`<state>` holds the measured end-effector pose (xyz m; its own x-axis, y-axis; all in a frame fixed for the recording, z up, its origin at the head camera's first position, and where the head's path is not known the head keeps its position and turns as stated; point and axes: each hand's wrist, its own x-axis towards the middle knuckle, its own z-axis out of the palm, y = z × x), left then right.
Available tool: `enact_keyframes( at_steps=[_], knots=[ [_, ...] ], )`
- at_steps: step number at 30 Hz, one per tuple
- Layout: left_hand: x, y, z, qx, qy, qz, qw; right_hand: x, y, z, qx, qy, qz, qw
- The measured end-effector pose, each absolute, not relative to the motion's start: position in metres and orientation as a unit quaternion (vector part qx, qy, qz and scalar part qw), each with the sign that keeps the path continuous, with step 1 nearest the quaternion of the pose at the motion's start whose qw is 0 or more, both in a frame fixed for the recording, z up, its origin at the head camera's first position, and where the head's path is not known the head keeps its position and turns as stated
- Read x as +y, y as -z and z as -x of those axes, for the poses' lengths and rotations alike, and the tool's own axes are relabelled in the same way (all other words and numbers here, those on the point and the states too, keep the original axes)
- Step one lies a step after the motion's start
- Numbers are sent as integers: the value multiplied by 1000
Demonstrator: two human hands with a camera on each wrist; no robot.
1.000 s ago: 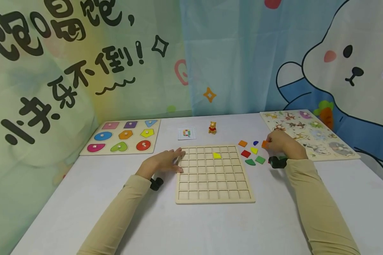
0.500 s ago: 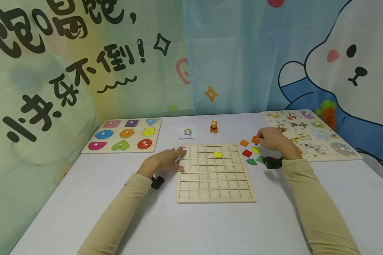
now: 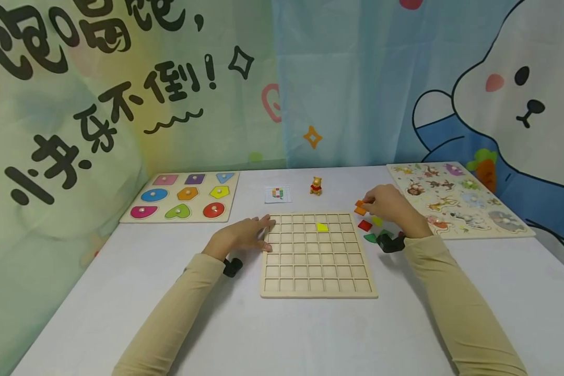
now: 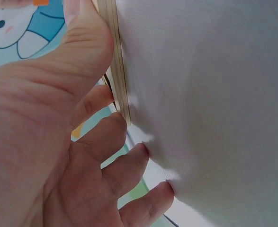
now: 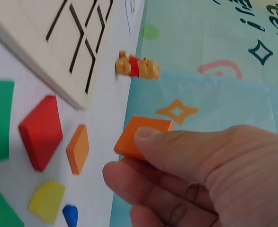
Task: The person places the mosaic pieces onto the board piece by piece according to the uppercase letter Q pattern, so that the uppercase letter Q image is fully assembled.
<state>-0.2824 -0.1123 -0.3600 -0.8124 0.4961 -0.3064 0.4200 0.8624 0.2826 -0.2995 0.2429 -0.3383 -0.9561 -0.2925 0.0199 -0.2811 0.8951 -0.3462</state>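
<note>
In the right wrist view my right hand (image 5: 186, 175) pinches an orange square tile (image 5: 128, 142) between thumb and fingers, above the table. Below it lie another orange tile (image 5: 78, 150), a red tile (image 5: 41, 132), a yellow piece (image 5: 48, 201) and a small blue piece (image 5: 70, 215), with green pieces beside them. My left hand (image 3: 239, 235) rests against the left edge of the wooden grid board (image 3: 312, 261). Its thumb touches the board's side in the left wrist view, and some fingertips touch the tabletop. A yellow piece (image 3: 321, 227) lies in an upper cell of the grid.
Behind the board are a small pattern card (image 3: 278, 194) and a bear figurine (image 3: 316, 186). A shape puzzle board (image 3: 199, 208) stands at the back left, an animal puzzle board (image 3: 456, 201) at the back right. A printed curtain (image 3: 338, 94) hangs behind the white table (image 3: 319, 334).
My right hand has moved left with the orange tile, from beside the animal puzzle to above the loose orange tile. My left hand stays at the board's edge. The camera view has shifted slightly.
</note>
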Motion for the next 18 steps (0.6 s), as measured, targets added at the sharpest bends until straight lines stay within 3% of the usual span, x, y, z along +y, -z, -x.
enact_keyframes(
  at_steps=[18],
  knots=[
    [-113,360,284,945,-99,-248,187,185,348,292,949,218,229,-4]
  ],
)
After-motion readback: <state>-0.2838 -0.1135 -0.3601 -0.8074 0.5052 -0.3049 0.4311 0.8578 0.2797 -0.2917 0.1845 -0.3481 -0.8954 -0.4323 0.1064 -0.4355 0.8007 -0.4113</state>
